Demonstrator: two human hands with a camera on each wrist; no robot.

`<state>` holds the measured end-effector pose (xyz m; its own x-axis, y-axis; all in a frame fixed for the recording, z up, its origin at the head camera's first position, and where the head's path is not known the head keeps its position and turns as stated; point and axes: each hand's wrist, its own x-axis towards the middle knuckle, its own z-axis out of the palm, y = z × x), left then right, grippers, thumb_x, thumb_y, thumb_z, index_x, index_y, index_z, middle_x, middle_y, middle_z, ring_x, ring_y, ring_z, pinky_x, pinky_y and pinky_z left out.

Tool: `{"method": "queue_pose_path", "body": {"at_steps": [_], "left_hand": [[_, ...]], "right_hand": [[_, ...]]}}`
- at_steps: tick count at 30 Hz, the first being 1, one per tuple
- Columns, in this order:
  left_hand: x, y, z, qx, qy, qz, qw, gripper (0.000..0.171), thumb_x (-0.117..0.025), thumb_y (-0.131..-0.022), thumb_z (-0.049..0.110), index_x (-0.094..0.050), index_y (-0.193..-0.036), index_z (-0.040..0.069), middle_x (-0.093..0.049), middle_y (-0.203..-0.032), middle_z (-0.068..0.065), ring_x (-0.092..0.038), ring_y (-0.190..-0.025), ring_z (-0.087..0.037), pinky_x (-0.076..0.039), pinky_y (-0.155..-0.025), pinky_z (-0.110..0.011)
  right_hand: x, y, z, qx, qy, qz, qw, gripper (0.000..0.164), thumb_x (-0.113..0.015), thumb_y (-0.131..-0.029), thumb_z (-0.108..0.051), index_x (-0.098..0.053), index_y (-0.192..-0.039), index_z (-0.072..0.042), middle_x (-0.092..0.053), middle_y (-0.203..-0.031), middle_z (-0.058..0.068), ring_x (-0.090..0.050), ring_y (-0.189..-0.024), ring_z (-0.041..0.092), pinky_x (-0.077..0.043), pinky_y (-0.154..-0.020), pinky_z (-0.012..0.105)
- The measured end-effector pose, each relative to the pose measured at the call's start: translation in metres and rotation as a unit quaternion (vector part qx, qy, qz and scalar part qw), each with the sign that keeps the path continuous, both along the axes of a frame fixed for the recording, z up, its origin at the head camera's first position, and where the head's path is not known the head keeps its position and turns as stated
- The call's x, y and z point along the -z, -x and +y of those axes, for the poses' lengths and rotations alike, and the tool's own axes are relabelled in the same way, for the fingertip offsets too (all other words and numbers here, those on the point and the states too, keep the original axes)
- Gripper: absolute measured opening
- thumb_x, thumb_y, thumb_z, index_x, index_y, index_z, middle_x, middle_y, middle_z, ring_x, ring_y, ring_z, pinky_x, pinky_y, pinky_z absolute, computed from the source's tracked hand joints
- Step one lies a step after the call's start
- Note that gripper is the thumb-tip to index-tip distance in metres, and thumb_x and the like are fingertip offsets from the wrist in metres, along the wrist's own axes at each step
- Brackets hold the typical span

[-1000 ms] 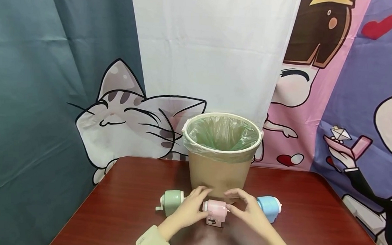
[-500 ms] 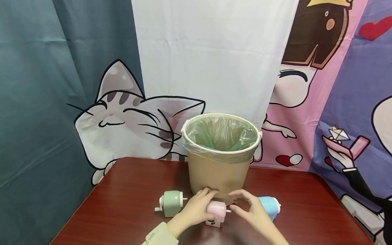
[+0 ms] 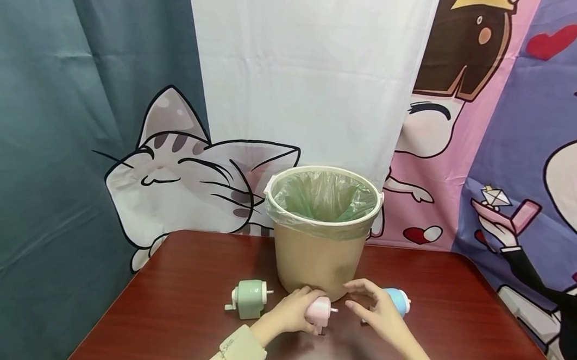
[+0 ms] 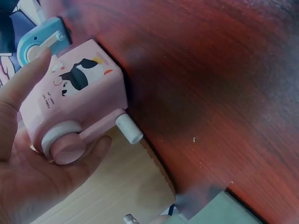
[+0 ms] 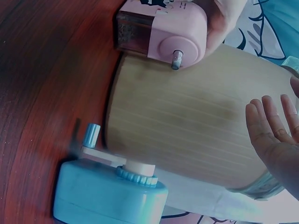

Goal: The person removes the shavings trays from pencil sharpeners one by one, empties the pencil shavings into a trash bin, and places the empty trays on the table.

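Observation:
My left hand (image 3: 292, 312) grips a pink crank pencil sharpener (image 3: 318, 312) in front of the bin, thumb on one side and fingers round the other. In the left wrist view the pink sharpener (image 4: 79, 88) shows a dog-like print and a crank with a white knob. A small grey peg sticks out of its opposite end in the right wrist view. Whether its base touches the table is unclear. To its right my right hand (image 3: 378, 315) hovers with loosely bent fingers, holding nothing. Behind that hand stands a blue crank sharpener (image 3: 398, 301), partly hidden; its crank shows in the right wrist view.
A green crank sharpener (image 3: 250, 299) stands left of my left hand. Directly behind the pink one rises a tan bin (image 3: 316, 257) lined with a translucent green bag (image 3: 324, 195). The reddish-brown table (image 3: 184, 294) meets printed cloth at its back edge.
My left hand has closed further round the pink sharpener and moved slightly right, covering more of it. My right hand has drawn a little to the right, hiding more of the blue sharpener.

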<state>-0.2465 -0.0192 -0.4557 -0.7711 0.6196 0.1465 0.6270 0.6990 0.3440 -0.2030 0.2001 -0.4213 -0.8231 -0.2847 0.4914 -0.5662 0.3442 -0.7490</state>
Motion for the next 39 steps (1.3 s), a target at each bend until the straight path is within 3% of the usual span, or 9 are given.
{"method": "queue_pose_path", "body": {"at_steps": [8, 22, 27, 39], "left_hand": [[0.003, 0.002, 0.003, -0.014, 0.004, -0.006, 0.9999, 0.071, -0.087, -0.06, 0.026, -0.054, -0.123, 0.024, -0.056, -0.102, -0.001, -0.055, -0.088, -0.013, -0.047, -0.071, -0.024], [0.007, 0.001, 0.009, -0.051, 0.02, 0.009, 0.9984, 0.067, -0.086, -0.059, 0.012, -0.054, -0.117, 0.022, -0.055, -0.096, -0.004, -0.057, -0.083, -0.017, -0.046, -0.064, -0.026], [0.006, 0.0, 0.01, -0.053, 0.024, 0.009, 0.9982, 0.064, -0.084, -0.062, 0.01, -0.054, -0.117, 0.022, -0.055, -0.096, -0.004, -0.057, -0.083, -0.017, -0.047, -0.064, -0.027], [0.004, -0.003, 0.007, -0.047, 0.014, 0.015, 0.9987, 0.06, -0.083, -0.063, 0.009, -0.055, -0.115, 0.019, -0.057, -0.095, -0.004, -0.058, -0.082, -0.017, -0.047, -0.064, -0.026]], "right_hand": [[0.0, 0.001, 0.004, 0.0, 0.019, -0.007, 1.0, 0.023, -0.065, -0.085, -0.001, -0.059, -0.108, 0.001, -0.062, -0.104, -0.016, -0.061, -0.096, -0.005, -0.054, -0.08, 0.025], [0.002, 0.002, 0.006, -0.006, 0.03, -0.003, 1.0, 0.024, -0.064, -0.084, 0.003, -0.057, -0.107, 0.007, -0.062, -0.102, -0.018, -0.061, -0.095, -0.005, -0.052, -0.081, 0.019], [-0.001, 0.001, 0.006, -0.007, 0.033, -0.005, 0.999, 0.025, -0.064, -0.084, 0.003, -0.057, -0.108, 0.007, -0.062, -0.102, -0.018, -0.061, -0.094, -0.005, -0.053, -0.08, 0.022], [-0.004, -0.003, 0.007, -0.017, 0.044, 0.002, 0.999, 0.025, -0.063, -0.084, 0.006, -0.056, -0.108, 0.009, -0.061, -0.104, -0.02, -0.06, -0.096, -0.006, -0.051, -0.079, 0.015]]}}
